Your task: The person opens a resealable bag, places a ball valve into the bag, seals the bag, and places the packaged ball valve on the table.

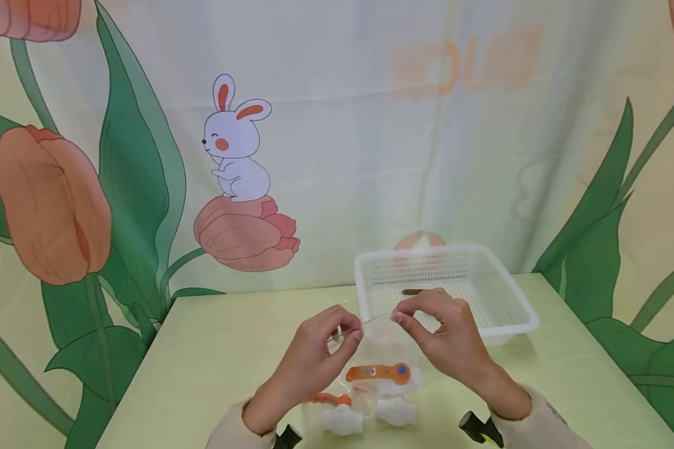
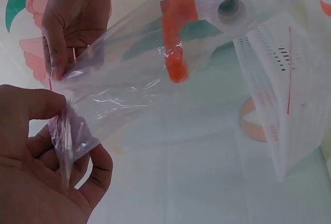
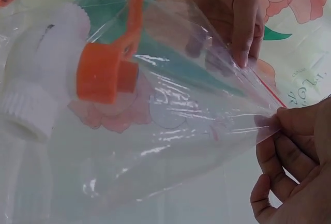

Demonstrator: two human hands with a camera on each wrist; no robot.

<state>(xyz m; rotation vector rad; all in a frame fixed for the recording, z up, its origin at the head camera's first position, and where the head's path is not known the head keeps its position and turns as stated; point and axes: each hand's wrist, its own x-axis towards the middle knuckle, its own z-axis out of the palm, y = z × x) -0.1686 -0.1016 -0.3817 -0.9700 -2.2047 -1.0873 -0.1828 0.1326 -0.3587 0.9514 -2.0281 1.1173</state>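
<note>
Between both hands hangs a clear zip-lock bag (image 2: pixel 124 97), with a red line along its mouth. My left hand (image 1: pixel 317 352) pinches one side of that mouth between thumb and fingers. At the other side, my right hand (image 1: pixel 449 333) pinches the edge, seen close up in the right wrist view. Inside the bag lie white plastic valves (image 3: pixel 44 63) with orange handles (image 1: pixel 379 373). One valve's round open end shows in the left wrist view. Clear film and the hands' own fingers partly hide the bag's mouth.
A white perforated basket (image 1: pixel 517 293) stands on the table behind my right hand. A dark slim object (image 1: pixel 411 291) lies in it, partly hidden by that hand. The pale green table (image 1: pixel 202 374) meets a printed curtain (image 1: pixel 337 156) with a rabbit and tulips.
</note>
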